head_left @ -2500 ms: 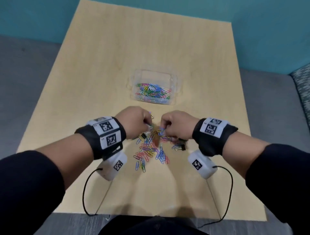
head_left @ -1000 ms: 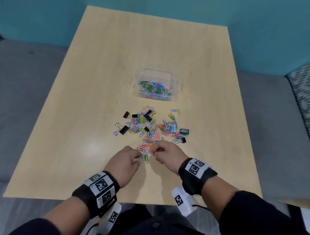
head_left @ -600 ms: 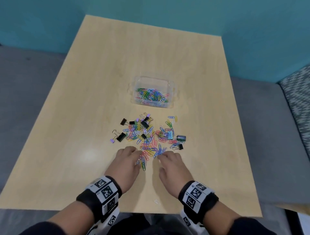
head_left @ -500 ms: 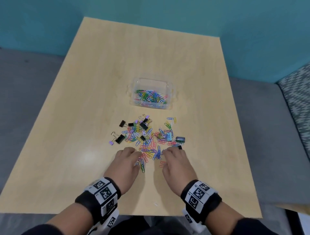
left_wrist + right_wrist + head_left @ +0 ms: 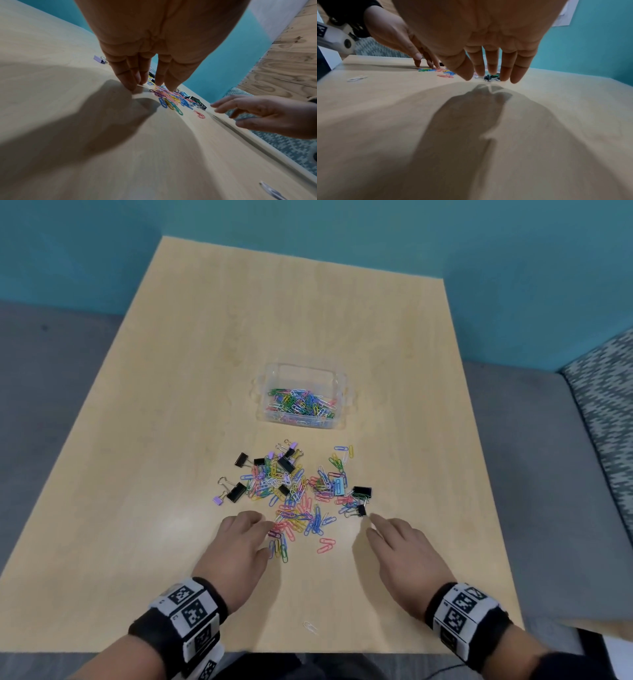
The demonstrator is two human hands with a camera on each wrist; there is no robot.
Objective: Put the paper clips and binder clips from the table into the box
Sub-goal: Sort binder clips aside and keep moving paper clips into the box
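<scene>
A clear plastic box [image 5: 342,419] stands mid-table with several coloured paper clips in it. In front of it lies a loose pile of coloured paper clips [image 5: 298,501] mixed with black and lilac binder clips. My left hand [image 5: 265,537] lies flat at the pile's near left edge, its fingers [image 5: 130,81] straight and touching the table by the clips. My right hand [image 5: 371,523] is spread open at the pile's near right, its fingertips [image 5: 506,73] just short of a small black binder clip [image 5: 361,510]. Neither hand holds anything.
A lone white paper clip [image 5: 310,627] lies near the table's front edge between my wrists. A few pink clips [image 5: 325,545] lie apart between the hands. Grey floor surrounds the table [image 5: 137,508]; a patterned seat [image 5: 609,392] is at the right.
Both hands went from curled and pinching at the pile's near end to flat and spread. The right hand slid right toward the small black binder clip; the left stayed nearly in place.
</scene>
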